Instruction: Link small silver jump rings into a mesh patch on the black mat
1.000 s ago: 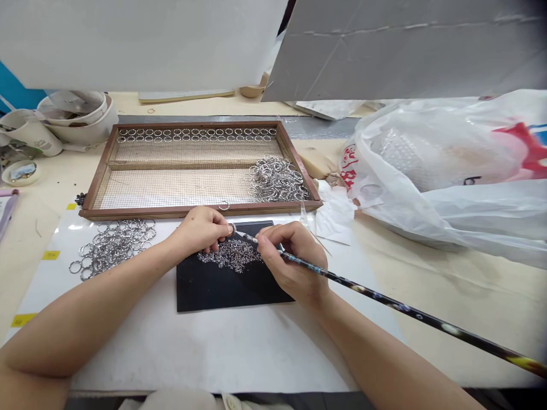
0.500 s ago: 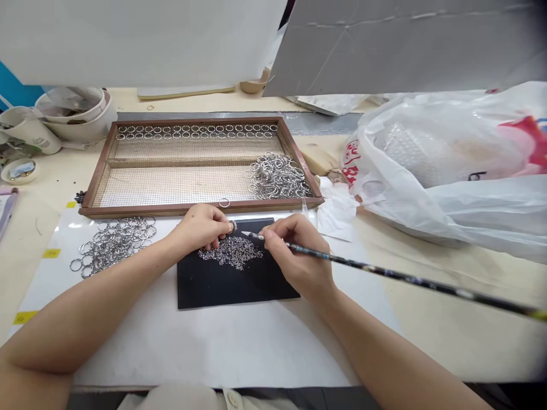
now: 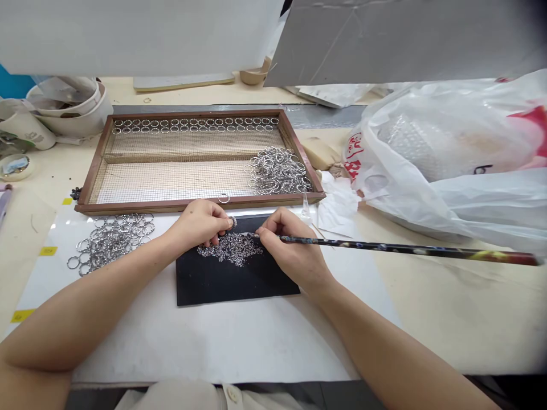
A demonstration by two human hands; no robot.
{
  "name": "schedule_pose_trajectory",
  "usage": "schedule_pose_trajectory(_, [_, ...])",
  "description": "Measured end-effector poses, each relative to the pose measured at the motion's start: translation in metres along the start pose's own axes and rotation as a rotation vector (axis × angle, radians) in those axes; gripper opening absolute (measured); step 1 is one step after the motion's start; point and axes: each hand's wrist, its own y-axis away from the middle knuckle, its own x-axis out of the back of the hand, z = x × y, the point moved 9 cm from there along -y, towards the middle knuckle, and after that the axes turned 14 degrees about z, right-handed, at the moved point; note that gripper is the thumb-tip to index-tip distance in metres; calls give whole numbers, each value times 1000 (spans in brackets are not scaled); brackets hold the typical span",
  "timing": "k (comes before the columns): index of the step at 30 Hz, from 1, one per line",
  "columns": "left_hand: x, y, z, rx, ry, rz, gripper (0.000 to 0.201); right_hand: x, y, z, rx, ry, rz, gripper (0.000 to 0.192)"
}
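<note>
Between thumb and forefinger, my left hand (image 3: pixel 205 222) pinches a small silver ring (image 3: pixel 233 222) above the top part of a black board (image 3: pixel 235 287). My right hand (image 3: pixel 294 247) is closed around a long, thin, dark stick with a speckled pattern (image 3: pixel 384 246), held like a pen. The stick's tip points left, close to a heap of tiny glittering stones (image 3: pixel 233 249) on the board, just below the ring. My left fingers partly hide the upper left of the heap.
Behind the board lies a wooden-framed mesh tray (image 3: pixel 141 185) with rows of rings and a ring pile (image 3: pixel 277 171). More loose rings (image 3: pixel 117 239) lie left of my left forearm. A plastic bag (image 3: pixel 448 171) bulges at right; white tubs (image 3: pixel 70 105) stand at back left.
My right hand has shifted slightly left and the stick has swung flatter, its tip now down by the stones. My left hand keeps its pinch on the ring. The whole view has moved slightly.
</note>
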Motion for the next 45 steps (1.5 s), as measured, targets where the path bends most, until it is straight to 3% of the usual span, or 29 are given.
schedule_pose_trajectory(16, [0, -1, -1, -16, -1, -1, 16, 2, 1, -1, 12, -3, 12, 24])
schedule_pose_trajectory(23, [1, 1, 0, -15, -6, -6, 17, 8, 7, -22, 191, -230, 46, 19])
schedule_pose_trajectory(29, [1, 2, 2, -28, -6, -9, 19, 7, 13, -32, 320, -251, 66, 21])
schedule_pose_trajectory(45, [1, 2, 1, -27, -5, -16, 20, 4, 15, -28, 338, -226, 41, 22])
